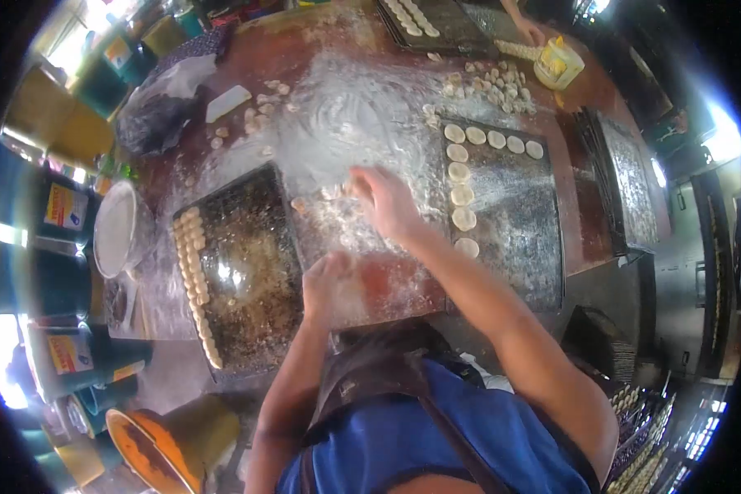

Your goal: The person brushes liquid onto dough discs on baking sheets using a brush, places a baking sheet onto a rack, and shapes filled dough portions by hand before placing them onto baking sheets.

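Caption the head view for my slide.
Left hand and right hand over a floured table, between trays holding dough rounds.

dark plastic bag (152, 123): upper left | orange-rimmed bucket (171, 440): lower left | teal buckets (58, 280): far left

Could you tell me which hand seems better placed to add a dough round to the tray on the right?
Probably the right hand: it is nearer that tray, while the left hand is nearer the left tray.
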`<move>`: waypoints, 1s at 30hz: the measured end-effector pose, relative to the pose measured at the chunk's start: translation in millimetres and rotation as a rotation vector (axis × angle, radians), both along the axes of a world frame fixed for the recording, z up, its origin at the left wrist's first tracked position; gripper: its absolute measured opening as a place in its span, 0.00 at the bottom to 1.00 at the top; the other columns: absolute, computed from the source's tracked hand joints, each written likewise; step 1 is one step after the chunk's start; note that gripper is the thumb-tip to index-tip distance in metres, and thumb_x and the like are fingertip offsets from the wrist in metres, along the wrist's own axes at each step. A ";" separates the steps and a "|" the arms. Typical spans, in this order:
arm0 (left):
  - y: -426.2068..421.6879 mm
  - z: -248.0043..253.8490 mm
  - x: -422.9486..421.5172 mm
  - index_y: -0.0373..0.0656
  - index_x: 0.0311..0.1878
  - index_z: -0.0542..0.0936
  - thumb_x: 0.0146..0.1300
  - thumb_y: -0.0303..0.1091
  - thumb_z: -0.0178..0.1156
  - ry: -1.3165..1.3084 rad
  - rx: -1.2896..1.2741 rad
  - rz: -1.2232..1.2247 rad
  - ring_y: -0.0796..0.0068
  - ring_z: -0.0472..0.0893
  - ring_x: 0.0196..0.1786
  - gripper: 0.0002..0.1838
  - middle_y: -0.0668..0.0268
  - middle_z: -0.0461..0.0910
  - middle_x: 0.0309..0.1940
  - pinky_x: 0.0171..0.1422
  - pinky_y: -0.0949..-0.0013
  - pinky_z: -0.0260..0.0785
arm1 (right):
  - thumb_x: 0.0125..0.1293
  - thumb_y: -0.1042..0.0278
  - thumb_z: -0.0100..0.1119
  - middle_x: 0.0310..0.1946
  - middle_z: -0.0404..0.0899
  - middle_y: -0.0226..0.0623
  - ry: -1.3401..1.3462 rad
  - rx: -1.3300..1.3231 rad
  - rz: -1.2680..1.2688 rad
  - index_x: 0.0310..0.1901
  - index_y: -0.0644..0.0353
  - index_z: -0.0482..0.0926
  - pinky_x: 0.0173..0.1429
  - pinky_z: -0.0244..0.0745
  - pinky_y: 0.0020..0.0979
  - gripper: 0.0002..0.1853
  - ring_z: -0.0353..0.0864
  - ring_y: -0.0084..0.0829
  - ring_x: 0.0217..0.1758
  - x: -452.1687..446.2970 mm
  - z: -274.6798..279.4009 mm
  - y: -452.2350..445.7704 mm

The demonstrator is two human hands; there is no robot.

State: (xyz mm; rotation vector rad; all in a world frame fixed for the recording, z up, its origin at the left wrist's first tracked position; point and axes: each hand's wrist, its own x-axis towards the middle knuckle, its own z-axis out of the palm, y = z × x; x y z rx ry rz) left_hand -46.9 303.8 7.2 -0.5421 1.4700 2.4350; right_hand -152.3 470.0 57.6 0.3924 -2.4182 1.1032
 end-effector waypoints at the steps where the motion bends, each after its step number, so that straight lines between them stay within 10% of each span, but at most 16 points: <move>1: -4.6 17.3 -1.5 0.34 0.43 0.79 0.74 0.36 0.52 -0.145 0.229 0.095 0.75 0.80 0.30 0.14 0.62 0.82 0.35 0.28 0.73 0.76 | 0.65 0.69 0.60 0.39 0.81 0.38 -0.186 0.128 0.117 0.54 0.57 0.80 0.41 0.81 0.37 0.15 0.81 0.32 0.33 34.7 10.2 -16.3; 6: -32.7 16.9 -6.1 0.34 0.52 0.78 0.72 0.28 0.53 -0.133 0.012 -0.081 0.76 0.80 0.41 0.11 0.65 0.80 0.40 0.46 0.71 0.75 | 0.64 0.58 0.66 0.49 0.82 0.39 -0.274 0.232 0.203 0.63 0.54 0.74 0.57 0.77 0.41 0.27 0.83 0.33 0.41 90.9 -31.8 -36.2; 8: -48.9 16.9 -2.3 0.33 0.55 0.76 0.70 0.23 0.51 0.080 0.034 -0.302 0.75 0.80 0.42 0.13 0.65 0.81 0.44 0.47 0.71 0.75 | 0.64 0.62 0.67 0.51 0.82 0.38 -0.815 -0.476 0.156 0.64 0.60 0.73 0.58 0.76 0.32 0.28 0.80 0.31 0.56 103.6 0.9 -34.3; 10: -49.2 28.6 3.7 0.32 0.54 0.78 0.66 0.24 0.54 0.178 -0.135 -0.397 0.72 0.83 0.40 0.15 0.60 0.84 0.42 0.45 0.68 0.76 | 0.63 0.52 0.67 0.52 0.83 0.42 -0.798 -0.491 0.142 0.62 0.58 0.76 0.60 0.74 0.34 0.29 0.82 0.34 0.53 113.4 -7.3 -37.3; 12: -46.8 39.0 0.1 0.35 0.50 0.82 0.62 0.27 0.59 0.357 -0.807 -0.587 0.68 0.85 0.37 0.14 0.53 0.85 0.37 0.43 0.64 0.75 | 0.64 0.52 0.67 0.49 0.84 0.42 -0.565 -0.243 0.211 0.60 0.61 0.76 0.61 0.75 0.36 0.28 0.82 0.33 0.54 120.2 16.3 -43.2; 16: -44.3 30.3 -2.7 0.39 0.45 0.84 0.61 0.33 0.62 0.402 -0.926 -0.617 0.66 0.85 0.34 0.12 0.52 0.84 0.30 0.41 0.62 0.74 | 0.64 0.58 0.66 0.50 0.83 0.44 -0.411 0.097 0.150 0.56 0.62 0.79 0.58 0.77 0.38 0.22 0.85 0.37 0.47 115.6 23.5 -41.9; 20: -45.1 -16.8 -17.8 0.38 0.47 0.84 0.64 0.34 0.62 0.294 -0.670 -0.374 0.71 0.83 0.33 0.12 0.56 0.86 0.33 0.40 0.65 0.74 | 0.61 0.61 0.67 0.52 0.82 0.49 -0.344 -0.268 0.029 0.56 0.62 0.79 0.56 0.79 0.38 0.23 0.85 0.42 0.44 97.2 26.4 -20.5; 22: -40.3 12.8 -12.5 0.39 0.53 0.81 0.68 0.22 0.56 0.108 -0.177 -0.321 0.73 0.82 0.44 0.12 0.64 0.84 0.44 0.46 0.66 0.78 | 0.63 0.59 0.66 0.56 0.78 0.51 -0.287 0.164 -0.050 0.55 0.64 0.79 0.60 0.75 0.36 0.23 0.80 0.41 0.56 75.5 6.4 6.3; 23: -34.3 50.7 -6.3 0.38 0.54 0.81 0.66 0.28 0.61 0.139 -0.368 -0.369 0.80 0.81 0.37 0.14 0.68 0.84 0.42 0.41 0.73 0.75 | 0.64 0.59 0.65 0.59 0.76 0.51 -0.224 0.287 -0.077 0.55 0.65 0.78 0.62 0.73 0.35 0.23 0.77 0.38 0.61 69.9 2.2 14.3; 27: -11.9 68.2 -9.4 0.36 0.56 0.80 0.63 0.24 0.62 0.258 -0.464 -0.359 0.80 0.82 0.44 0.17 0.66 0.84 0.42 0.47 0.74 0.75 | 0.65 0.67 0.64 0.51 0.82 0.44 -0.913 -0.460 0.555 0.55 0.68 0.78 0.59 0.76 0.33 0.19 0.81 0.33 0.53 65.7 15.7 9.5; 30: 0.8 83.5 -7.7 0.42 0.61 0.78 0.65 0.19 0.57 0.284 -0.674 -0.317 0.75 0.82 0.47 0.21 0.65 0.84 0.46 0.51 0.70 0.77 | 0.63 0.69 0.62 0.43 0.86 0.44 -1.000 -0.468 0.358 0.55 0.62 0.80 0.53 0.80 0.35 0.18 0.85 0.35 0.43 51.8 -14.3 4.5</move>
